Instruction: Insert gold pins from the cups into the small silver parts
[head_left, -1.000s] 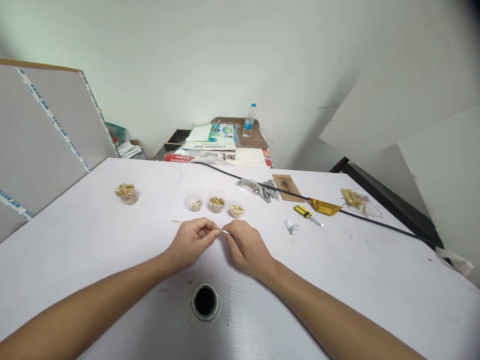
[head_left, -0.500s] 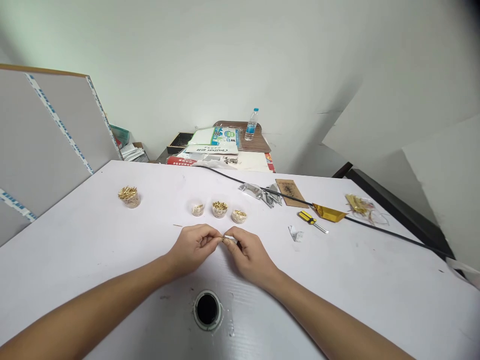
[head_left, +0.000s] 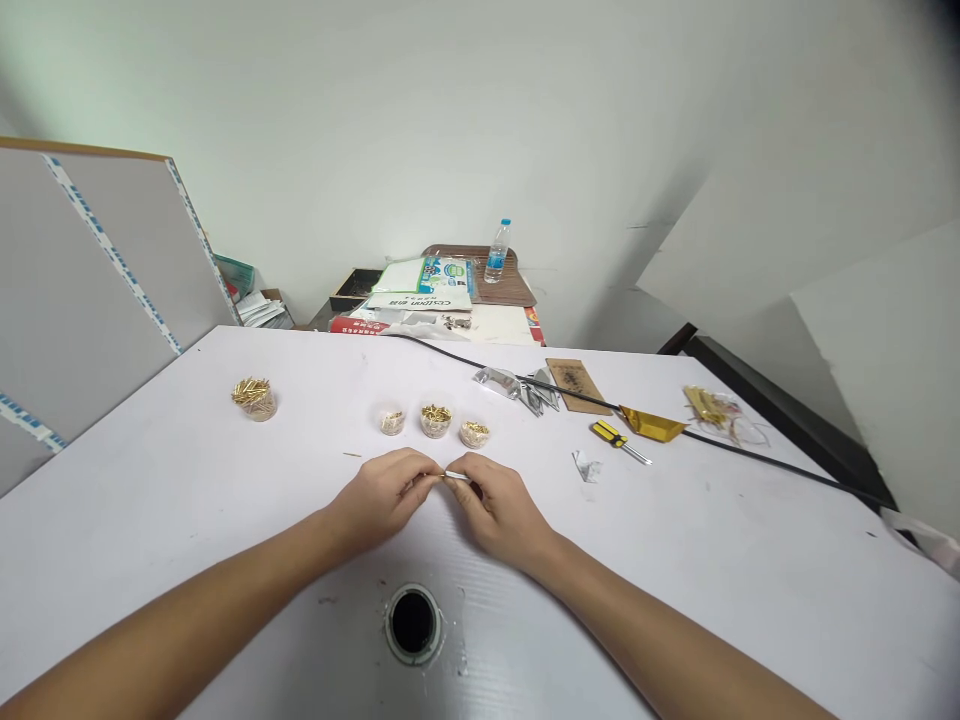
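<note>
Over the middle of the table, my left hand pinches a tiny brass-coloured pin, mostly hidden by the fingertips. My right hand is closed on a thin white stick-like piece, whose left end meets the pin between the two hands. Just beyond the hands stand three small clear cups: a left cup with a few brass bits, a middle cup heaped with brass parts, and a right cup with small brass pieces. Farther left, another cup overflows with longer brass pins.
A thin brown pin lies left of the cups. To the right are a yellow screwdriver, crumpled paper, silver packets, a brown card and a black cable. A round hole opens in the table near me.
Both hands stay together at nearly the same spot, with the left fingers slightly straighter over the pin. The whole view has shifted slightly.
</note>
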